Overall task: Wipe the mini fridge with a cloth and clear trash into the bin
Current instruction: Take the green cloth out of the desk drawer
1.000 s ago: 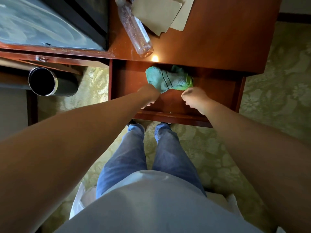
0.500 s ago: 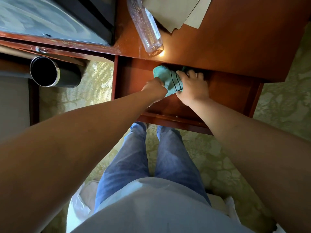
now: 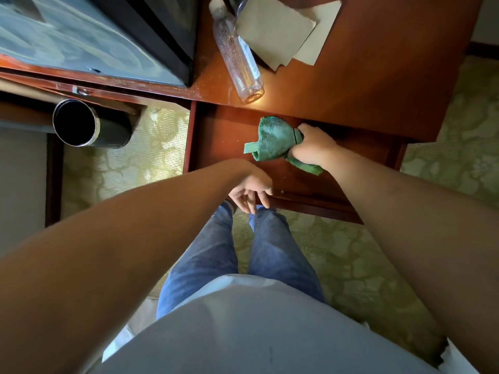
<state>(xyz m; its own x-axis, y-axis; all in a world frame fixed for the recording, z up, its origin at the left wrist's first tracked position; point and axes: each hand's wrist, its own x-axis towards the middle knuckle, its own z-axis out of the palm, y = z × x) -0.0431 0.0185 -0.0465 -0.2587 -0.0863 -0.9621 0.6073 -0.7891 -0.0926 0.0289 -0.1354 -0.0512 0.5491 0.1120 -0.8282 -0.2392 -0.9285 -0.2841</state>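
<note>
Green terry cloth (image 3: 271, 139), dark-striped, bunched in right hand (image 3: 313, 147).

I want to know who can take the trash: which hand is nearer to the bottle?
Right. The right hand grips the cloth in the open drawer, just below the bottle lying on the desk. The left hand hangs open lower, at the drawer's front edge.
</note>
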